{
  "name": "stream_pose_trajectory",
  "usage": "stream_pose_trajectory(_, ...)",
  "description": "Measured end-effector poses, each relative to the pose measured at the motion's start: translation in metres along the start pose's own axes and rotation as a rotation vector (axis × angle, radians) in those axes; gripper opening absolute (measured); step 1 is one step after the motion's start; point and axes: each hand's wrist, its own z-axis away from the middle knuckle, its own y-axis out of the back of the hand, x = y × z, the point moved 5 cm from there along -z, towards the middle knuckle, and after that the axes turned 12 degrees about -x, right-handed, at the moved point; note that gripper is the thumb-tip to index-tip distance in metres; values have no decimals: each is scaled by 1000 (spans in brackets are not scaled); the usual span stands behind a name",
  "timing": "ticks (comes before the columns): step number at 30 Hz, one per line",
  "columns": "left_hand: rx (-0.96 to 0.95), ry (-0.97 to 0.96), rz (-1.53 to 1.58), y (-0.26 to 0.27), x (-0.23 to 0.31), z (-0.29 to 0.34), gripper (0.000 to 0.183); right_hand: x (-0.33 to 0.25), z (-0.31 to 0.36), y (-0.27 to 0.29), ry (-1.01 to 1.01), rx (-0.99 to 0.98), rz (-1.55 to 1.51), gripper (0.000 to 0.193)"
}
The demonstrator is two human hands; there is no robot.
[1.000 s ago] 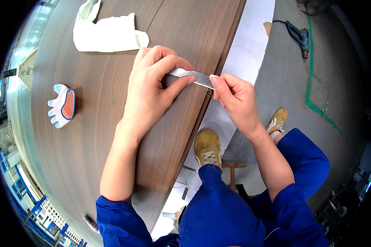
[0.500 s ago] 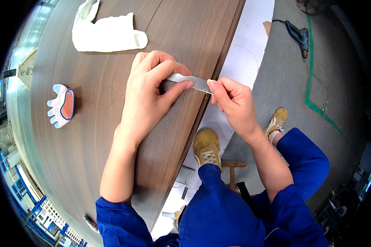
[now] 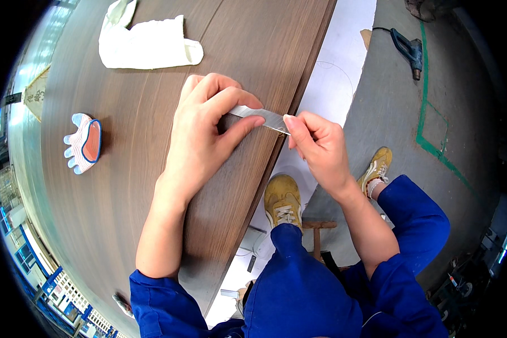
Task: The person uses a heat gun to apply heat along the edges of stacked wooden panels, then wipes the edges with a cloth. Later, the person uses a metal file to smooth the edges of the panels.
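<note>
Stretched between my two hands is a thin, flat, silvery cutter blade [image 3: 272,120], held just above the brown wood-grain panel near its right edge. My left hand [image 3: 200,121] pinches its left end between thumb and fingers, which cover that end. On the other end, the fingertips of my right hand [image 3: 319,143] are closed, over the panel's edge. Some tiny yellowish bits show along the blade's lower edge by my right fingertips.
The wood-grain panel [image 3: 124,214] spans the left and middle. On it lie a white cloth [image 3: 146,45], a striped work glove [image 3: 85,143] and a small object [image 3: 123,305] I cannot make out. A heat gun [image 3: 409,53] rests on the grey floor, right. My shoes stand beside the panel.
The blade has tilted slightly, its right end dipping a little lower. My left fingers have shifted slightly downward. Both hands keep their hold, and nothing else has visibly moved.
</note>
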Motion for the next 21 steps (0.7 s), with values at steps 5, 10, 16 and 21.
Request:
stream_pose_trajectory(5, 1, -12, 17, -1, 1, 3, 19, -1, 3, -1, -9, 5, 10, 36)
stream_pose_trajectory(10, -9, 8, 10, -1, 1, 7, 19, 0, 6, -4, -27, -20, 1, 35)
stream_pose_trajectory(16, -17, 8, 30, 0, 1, 11, 20, -1, 10, -8, -18, -23, 27, 35)
stream_pose_trajectory(21, -30, 30, 23, 0, 3, 14, 20, 1, 13, -11, -23, -24, 6, 33)
